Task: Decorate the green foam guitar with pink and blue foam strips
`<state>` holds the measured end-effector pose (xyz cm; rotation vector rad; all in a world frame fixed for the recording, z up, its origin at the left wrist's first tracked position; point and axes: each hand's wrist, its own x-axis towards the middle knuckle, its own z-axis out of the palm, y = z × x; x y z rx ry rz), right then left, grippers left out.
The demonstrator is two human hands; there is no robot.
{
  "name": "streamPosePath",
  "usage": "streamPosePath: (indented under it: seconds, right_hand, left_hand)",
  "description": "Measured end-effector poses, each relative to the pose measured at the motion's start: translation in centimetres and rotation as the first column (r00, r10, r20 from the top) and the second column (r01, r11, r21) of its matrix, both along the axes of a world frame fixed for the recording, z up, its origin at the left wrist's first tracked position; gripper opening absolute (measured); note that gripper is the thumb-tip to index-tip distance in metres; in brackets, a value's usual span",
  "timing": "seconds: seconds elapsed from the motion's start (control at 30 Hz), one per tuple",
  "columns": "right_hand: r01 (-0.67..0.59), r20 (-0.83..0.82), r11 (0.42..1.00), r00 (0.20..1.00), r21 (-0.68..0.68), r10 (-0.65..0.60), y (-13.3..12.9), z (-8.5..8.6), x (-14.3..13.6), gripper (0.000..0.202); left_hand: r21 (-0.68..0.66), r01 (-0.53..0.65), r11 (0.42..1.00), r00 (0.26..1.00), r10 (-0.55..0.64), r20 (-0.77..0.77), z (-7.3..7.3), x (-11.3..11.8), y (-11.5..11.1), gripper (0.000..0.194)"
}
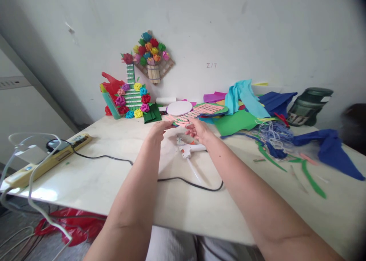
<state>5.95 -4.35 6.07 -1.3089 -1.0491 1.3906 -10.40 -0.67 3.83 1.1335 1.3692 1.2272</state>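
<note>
seemingly crosswise, striped piece (181, 120) between hands (158, 130) (200, 130)

Your left hand (160, 130) and right hand (199, 130) cover the ends of the small green oval piece with pink strips (180, 120), so you cannot make out its full outline. Your right forearm hides part of the white glue gun (186, 149); your left forearm interrupts the thin black cord (188, 181). Both forearms run out at the bottom edge. The right edge cuts off a dark, blurred object (354, 120) you cannot identify. The worktop's (103, 188) edge partly hides the crumpled red plastic bag (82, 224).
</note>
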Motion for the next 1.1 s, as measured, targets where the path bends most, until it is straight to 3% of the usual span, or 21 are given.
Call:
streamPosePath:
  seconds: [0.2, 0.37, 0.5, 0.63, 0.77, 0.97, 1.1]
  right_hand:
    - [-0.020, -0.026, 0.999, 0.999, -0.032, 0.019, 0.4, 0.0, 0.1, 0.024]
    - [-0.103, -0.091, 0.993, 0.991, -0.061, 0.097, 0.0, 0.4, 0.2, 0.034]
    - [-0.213, -0.125, 0.977, 0.970, -0.011, 0.210, -0.5, 0.1, -0.2, 0.029]
    - [-0.073, -0.164, 0.996, 0.983, 0.058, 0.082, -0.4, -0.4, -1.0, 0.017]
    - [0.084, -0.202, 0.996, 0.977, 0.043, -0.073, -0.3, -0.3, -1.3, 0.013]
    - [0.129, -0.293, 0.991, 0.947, -0.022, -0.130, 0.0, 0.1, -0.7, 0.006]
    - [0.200, -0.329, 0.979, 0.923, -0.036, -0.200, 0.3, 0.1, -0.6, 0.003]
  left_hand:
    - [-0.076, -0.030, 0.997, 0.999, 0.031, 0.009, 1.4, 0.8, -0.9, 0.016]
    - [-0.036, 0.013, 0.999, 0.998, -0.011, 0.056, 1.1, 0.7, -0.8, 0.017]
    - [-0.008, 0.009, 1.000, 0.997, -0.009, 0.079, 1.0, 1.2, -0.5, 0.020]
    - [-0.004, -0.027, 1.000, 0.999, 0.027, 0.040, 1.4, 2.6, -0.6, 0.021]
    - [0.044, -0.016, 0.999, 1.000, 0.015, 0.025, 2.0, 3.9, -1.0, 0.023]
    - [0.057, 0.077, 0.995, 0.996, -0.079, 0.028, 2.7, 4.2, -1.6, 0.028]
    - [0.023, 0.081, 0.996, 0.995, -0.082, 0.053, 2.3, 3.9, -1.5, 0.038]
